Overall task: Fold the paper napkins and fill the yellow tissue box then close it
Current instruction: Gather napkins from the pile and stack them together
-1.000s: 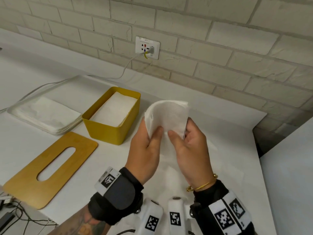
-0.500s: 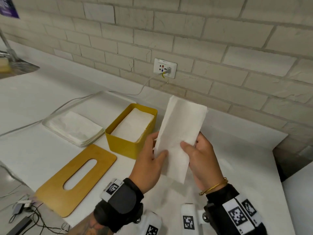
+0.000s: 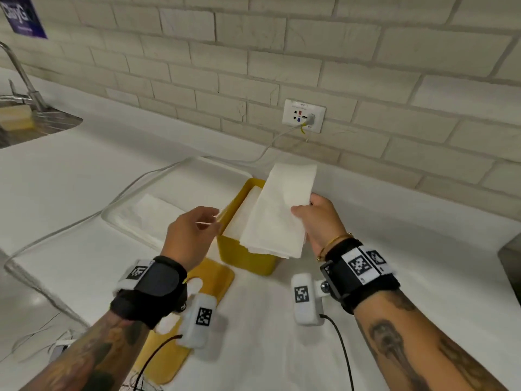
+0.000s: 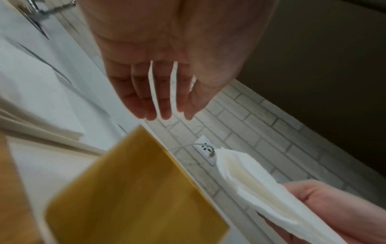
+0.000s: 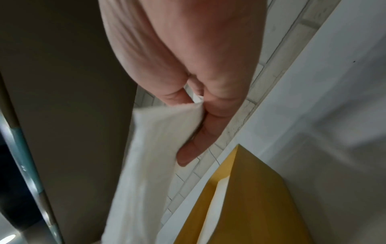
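Note:
My right hand [image 3: 306, 210] pinches a folded white napkin [image 3: 279, 213] by its right edge and holds it over the open yellow tissue box [image 3: 242, 258]. The box holds a stack of folded napkins [image 3: 242, 213]. In the right wrist view the fingers [image 5: 196, 145] lie behind the napkin [image 5: 150, 156], with the yellow box [image 5: 246, 206] below. My left hand [image 3: 197, 224] hovers empty at the box's left rim, fingers straight, as the left wrist view shows [image 4: 160, 99]. The wooden slotted lid [image 3: 208, 280] lies flat in front of the box, partly under my left wrist.
A clear tray [image 3: 112, 221] with unfolded napkins [image 3: 149, 215] sits left of the box. A cable [image 3: 270, 145] runs from the wall socket [image 3: 304, 115] across the white counter. A sink [image 3: 31, 122] with a tap is at the far left.
My left hand let go of the napkin and moved left. The right hand alone carried the folded napkin over to the yellow box. The head view tilted and shifted.

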{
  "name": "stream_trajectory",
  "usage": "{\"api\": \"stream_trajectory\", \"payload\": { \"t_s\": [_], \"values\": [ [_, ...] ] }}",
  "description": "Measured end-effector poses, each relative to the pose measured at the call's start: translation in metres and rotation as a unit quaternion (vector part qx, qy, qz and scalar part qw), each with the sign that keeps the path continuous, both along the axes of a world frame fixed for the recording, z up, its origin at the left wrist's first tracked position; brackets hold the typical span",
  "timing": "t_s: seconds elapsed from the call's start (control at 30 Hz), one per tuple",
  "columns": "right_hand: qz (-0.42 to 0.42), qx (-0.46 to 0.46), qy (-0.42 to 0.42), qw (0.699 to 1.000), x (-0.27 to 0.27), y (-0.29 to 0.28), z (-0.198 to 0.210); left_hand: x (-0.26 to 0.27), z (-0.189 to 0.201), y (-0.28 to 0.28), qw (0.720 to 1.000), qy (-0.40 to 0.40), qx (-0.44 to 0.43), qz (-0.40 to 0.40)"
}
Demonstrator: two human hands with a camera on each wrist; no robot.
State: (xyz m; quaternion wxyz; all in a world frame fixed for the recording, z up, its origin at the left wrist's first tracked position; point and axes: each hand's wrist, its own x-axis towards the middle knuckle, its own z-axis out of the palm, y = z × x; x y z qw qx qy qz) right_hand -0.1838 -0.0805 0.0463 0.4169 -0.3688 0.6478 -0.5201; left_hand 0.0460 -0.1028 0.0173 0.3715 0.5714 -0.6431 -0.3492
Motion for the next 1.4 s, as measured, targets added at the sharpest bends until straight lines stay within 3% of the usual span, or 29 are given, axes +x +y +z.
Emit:
{"api": "stream_trajectory", "payload": {
  "t_s": [0.13, 0.27, 0.4, 0.63, 0.9, 1.0, 1.07, 1.17, 1.27, 1.33, 1.4],
  "values": [
    [-0.016, 0.037, 0.035, 0.999, 0.027, -0.04, -0.011, 0.009, -0.014, -0.009, 0.999, -0.003, 0.031, -0.021],
    [-0.034, 0.09, 0.082, 0.992, 0.045, -0.063, -0.022, 0.014, -0.023, -0.016, 0.999, -0.009, 0.009, -0.03],
    [-0.054, 0.159, 0.144, 0.975, 0.058, -0.071, -0.025, 0.019, -0.028, -0.022, 0.999, -0.007, -0.015, -0.05],
    [-0.083, 0.178, 0.181, 0.964, 0.062, -0.075, -0.027, 0.025, -0.026, -0.029, 0.997, 0.001, -0.011, -0.077],
    [-0.009, 0.178, 0.26, 0.949, 0.07, -0.059, -0.013, 0.027, -0.026, -0.03, 0.996, -0.001, -0.018, -0.09],
    [0.061, 0.107, 0.397, 0.91, 0.077, -0.037, 0.001, 0.028, -0.026, -0.032, 0.995, -0.005, -0.023, -0.095],
    [0.151, 0.087, 0.421, 0.89, 0.083, -0.02, 0.003, 0.028, -0.026, -0.033, 0.995, -0.009, -0.024, -0.1],
    [0.267, 0.17, 0.434, 0.844, 0.093, -0.004, -0.002, 0.029, -0.026, -0.034, 0.994, -0.017, -0.029, -0.104],
    [0.291, 0.201, 0.478, 0.804, 0.097, -0.002, -0.012, 0.029, -0.026, -0.032, 0.994, -0.02, -0.037, -0.102],
    [0.289, 0.194, 0.478, 0.806, 0.098, -0.001, -0.014, 0.029, -0.026, -0.029, 0.994, -0.024, -0.044, -0.1],
    [0.281, 0.16, 0.44, 0.838, 0.096, 0.004, -0.011, 0.029, -0.026, -0.025, 0.993, -0.035, -0.066, -0.091]
  ]
}}
